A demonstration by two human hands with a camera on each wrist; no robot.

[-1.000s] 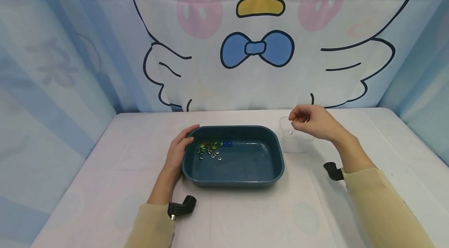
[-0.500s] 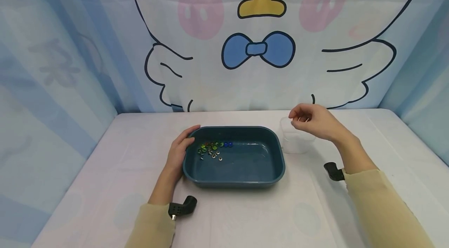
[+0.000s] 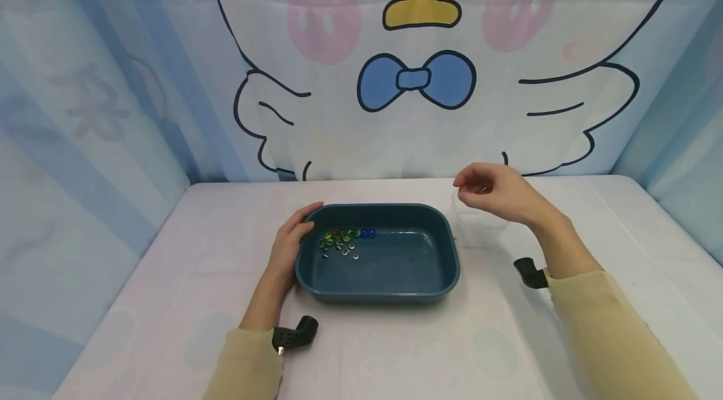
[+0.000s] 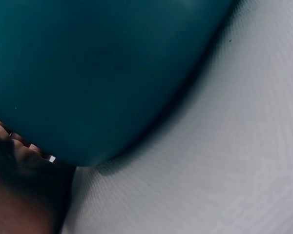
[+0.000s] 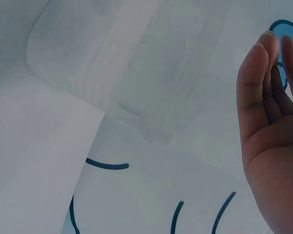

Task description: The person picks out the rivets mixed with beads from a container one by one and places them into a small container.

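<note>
My left hand point(image 3: 283, 248) grips the left end of a dark teal tray point(image 3: 408, 271), the thumb over its rim. In the tray's left half lie green marbles point(image 3: 346, 238), two blue marbles point(image 3: 368, 233) and several small silvery ring-shaped pieces, perhaps nuts point(image 3: 345, 252). My right hand point(image 3: 499, 193) hovers above a clear plastic box point(image 3: 477, 235), fingers loosely bent. In the right wrist view, nothing shows between the fingertips of the right hand point(image 5: 271, 131). The left wrist view has the tray's outer wall point(image 4: 97, 73) filling much of it.
A white cloth covers the table point(image 3: 395, 350). Behind it hangs a curtain point(image 3: 418, 136) printed with a cartoon bird. Black wrist cameras sit on the left wrist point(image 3: 295, 333) and the right wrist point(image 3: 530, 273).
A small shiny piece seen below my right fingertips a second ago is gone from there. The right hand has since shifted slightly left and up. My left hand stays on the tray.
</note>
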